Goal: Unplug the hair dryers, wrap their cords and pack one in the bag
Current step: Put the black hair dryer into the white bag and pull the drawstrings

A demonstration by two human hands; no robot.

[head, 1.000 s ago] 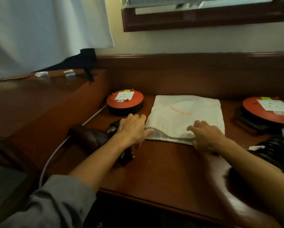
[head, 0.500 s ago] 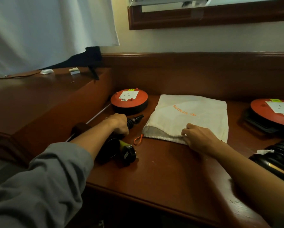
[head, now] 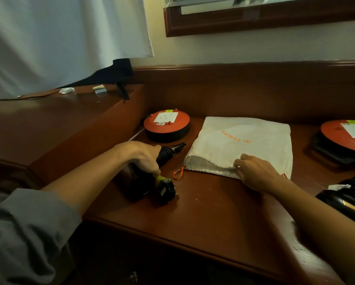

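left hand [head: 143, 156] grips hair dryer [head: 152, 179]; right hand [head: 254, 173] pinches flat bag [head: 244, 145] mouth.

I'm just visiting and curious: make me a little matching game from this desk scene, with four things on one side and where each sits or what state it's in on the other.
Things:
1. left hand
2. right hand
3. white drawstring bag
4. orange cord reel

States:
A. lying flat on the desk, mouth toward the person
B. gripping the black hair dryer
C. beside the raised ledge, nothing plugged into its socket
D. pinching the bag's open edge

Pairs: 1-B, 2-D, 3-A, 4-C
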